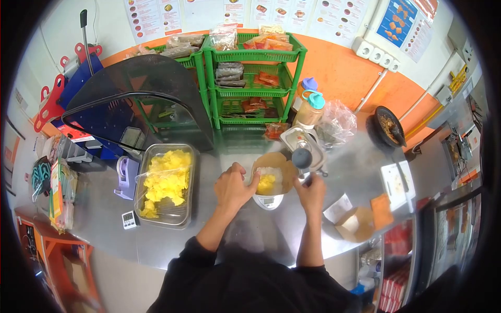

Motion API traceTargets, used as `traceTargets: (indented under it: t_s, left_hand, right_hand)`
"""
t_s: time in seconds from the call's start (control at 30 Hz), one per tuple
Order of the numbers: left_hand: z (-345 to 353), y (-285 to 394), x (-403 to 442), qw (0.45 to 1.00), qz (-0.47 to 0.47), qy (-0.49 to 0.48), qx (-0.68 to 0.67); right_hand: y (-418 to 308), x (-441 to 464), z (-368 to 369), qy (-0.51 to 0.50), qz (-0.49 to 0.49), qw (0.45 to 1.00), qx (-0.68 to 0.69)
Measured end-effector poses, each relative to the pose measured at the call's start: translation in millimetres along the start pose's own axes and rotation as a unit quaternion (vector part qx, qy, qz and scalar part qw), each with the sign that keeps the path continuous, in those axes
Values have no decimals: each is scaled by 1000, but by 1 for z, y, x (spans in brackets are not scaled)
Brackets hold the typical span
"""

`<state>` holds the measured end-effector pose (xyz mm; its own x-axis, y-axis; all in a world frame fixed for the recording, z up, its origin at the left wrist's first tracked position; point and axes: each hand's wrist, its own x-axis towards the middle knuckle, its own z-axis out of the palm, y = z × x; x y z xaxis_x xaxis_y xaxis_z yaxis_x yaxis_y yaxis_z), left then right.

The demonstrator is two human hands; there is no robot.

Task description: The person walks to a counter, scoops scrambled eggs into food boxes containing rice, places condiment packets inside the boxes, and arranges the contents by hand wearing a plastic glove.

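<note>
A brown paper bowl (283,168) rests on a small white scale (269,202). It holds yellow food (266,182) and some whitish wrap or paper. My left hand (233,189) is at the bowl's left side, fingers curled and thumb pressed at its rim. At the right side, my right hand (311,194) is closed around the handle of a round dark grey scoop (301,157). The scoop's head is over the bowl's right edge, in front of a metal tray (313,140); its contents cannot be made out.
To the left stands a clear tub (190,208) of yellow pieces, near a tape dispenser (125,180) and timer (129,220). Green shelves (250,93) and squeeze bottles (311,109) are behind. Rightward are another paper bowl (357,225), a mortar (385,125) and a white board (397,185).
</note>
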<state>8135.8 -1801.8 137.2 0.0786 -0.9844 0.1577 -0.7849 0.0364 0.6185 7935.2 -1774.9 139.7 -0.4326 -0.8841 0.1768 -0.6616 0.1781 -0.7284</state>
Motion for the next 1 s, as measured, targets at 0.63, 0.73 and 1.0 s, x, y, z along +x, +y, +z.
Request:
traceTargets:
  t_s: [0.63, 0.73, 1.0]
  left_hand:
    - [35, -39, 81, 990, -16, 120, -67]
    - [53, -52, 97, 995, -24, 97, -10]
    - [58, 36, 31, 971, 111, 199, -76]
  right_hand:
    - [-13, 92, 115, 12, -128, 987, 100]
    - [-7, 97, 137, -29, -55, 997, 53]
    - [53, -6, -80, 182, 102, 978, 33]
